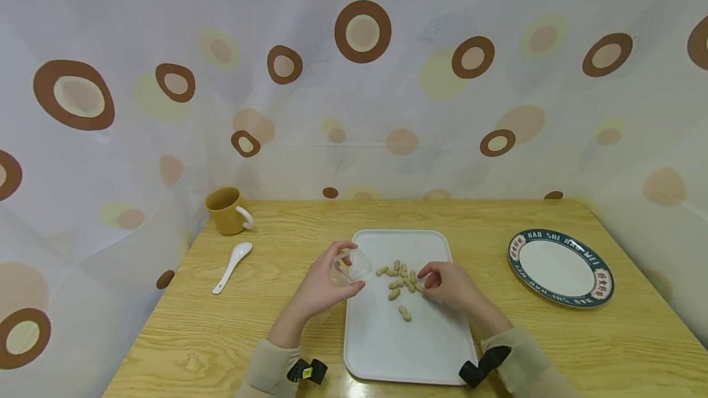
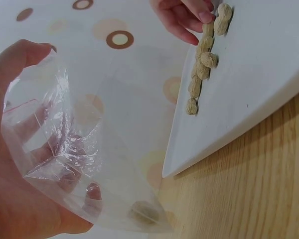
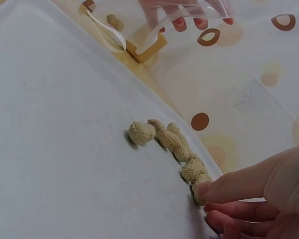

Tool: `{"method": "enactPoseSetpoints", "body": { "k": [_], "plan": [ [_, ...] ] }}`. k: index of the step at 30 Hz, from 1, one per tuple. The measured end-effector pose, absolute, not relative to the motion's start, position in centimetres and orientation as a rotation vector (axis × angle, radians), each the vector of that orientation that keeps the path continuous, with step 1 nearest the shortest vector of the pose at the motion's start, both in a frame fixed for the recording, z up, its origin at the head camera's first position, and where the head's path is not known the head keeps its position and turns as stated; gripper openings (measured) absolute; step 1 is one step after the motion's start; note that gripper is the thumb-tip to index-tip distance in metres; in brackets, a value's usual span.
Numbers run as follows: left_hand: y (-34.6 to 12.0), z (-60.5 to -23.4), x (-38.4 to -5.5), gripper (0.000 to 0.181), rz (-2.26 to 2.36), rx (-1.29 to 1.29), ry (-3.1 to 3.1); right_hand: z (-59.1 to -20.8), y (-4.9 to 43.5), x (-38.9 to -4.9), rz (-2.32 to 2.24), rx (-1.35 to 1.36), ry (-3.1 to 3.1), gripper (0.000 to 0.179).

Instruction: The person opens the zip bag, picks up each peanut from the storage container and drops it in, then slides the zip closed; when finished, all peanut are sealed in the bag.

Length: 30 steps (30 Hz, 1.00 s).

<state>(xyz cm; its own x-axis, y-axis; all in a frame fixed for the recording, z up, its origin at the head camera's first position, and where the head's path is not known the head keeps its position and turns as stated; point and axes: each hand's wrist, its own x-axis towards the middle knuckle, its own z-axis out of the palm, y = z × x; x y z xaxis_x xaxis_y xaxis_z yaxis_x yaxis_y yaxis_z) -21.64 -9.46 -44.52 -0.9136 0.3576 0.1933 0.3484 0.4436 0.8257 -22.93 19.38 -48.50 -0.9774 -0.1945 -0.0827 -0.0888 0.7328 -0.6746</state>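
Left hand [image 1: 326, 281]: clear bag [image 1: 362, 264] is held at the left edge of the tray [image 1: 409, 349], mouth propped wide by spread thumb and fingers; one bagged peanut [image 2: 144, 213] is seen low in it. Right hand [image 1: 450, 284]: nearly closed, one peanut [image 3: 198, 181] pinched by thumb and fingertips right of tray centre; firmness can't be told. Other loose peanuts [image 1: 408, 284] are bunched mid-tray, one lying apart toward the near edge. Risks, as judged: rounded shell could be squirted out if pinched only at its end; neighbours could be knocked across the tray by the same fingers. Film looks thin: if the left spread is relaxed, the mouth could fold in and a peanut be dropped outside. If the bag is tipped, its contents could be spilled. Mug [image 1: 225, 217] and spoon [image 1: 235, 260] left of tray, plate [image 1: 558, 268] right: low risk.
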Motion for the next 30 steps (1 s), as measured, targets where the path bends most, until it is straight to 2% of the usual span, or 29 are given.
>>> {"method": "enactPoseSetpoints", "body": {
  "k": [12, 21, 30],
  "plan": [
    [-9.3, -44.6, -21.6, 0.064, 1.523, 0.635, 2.646, -48.0, 19.3, -23.1, -1.138, -0.203, 2.789, 0.020],
    [-9.3, -44.5, -21.6, 0.066, 1.525, 0.638, 2.646, -45.5, 18.7, -22.8, -1.207, -0.369, 2.837, 0.019],
    [-9.1, -44.7, -21.6, 0.066, 1.500, 0.644, 2.654, -42.7, 16.9, -21.5, -1.243, -0.413, 2.858, 0.017]
  ]
}}
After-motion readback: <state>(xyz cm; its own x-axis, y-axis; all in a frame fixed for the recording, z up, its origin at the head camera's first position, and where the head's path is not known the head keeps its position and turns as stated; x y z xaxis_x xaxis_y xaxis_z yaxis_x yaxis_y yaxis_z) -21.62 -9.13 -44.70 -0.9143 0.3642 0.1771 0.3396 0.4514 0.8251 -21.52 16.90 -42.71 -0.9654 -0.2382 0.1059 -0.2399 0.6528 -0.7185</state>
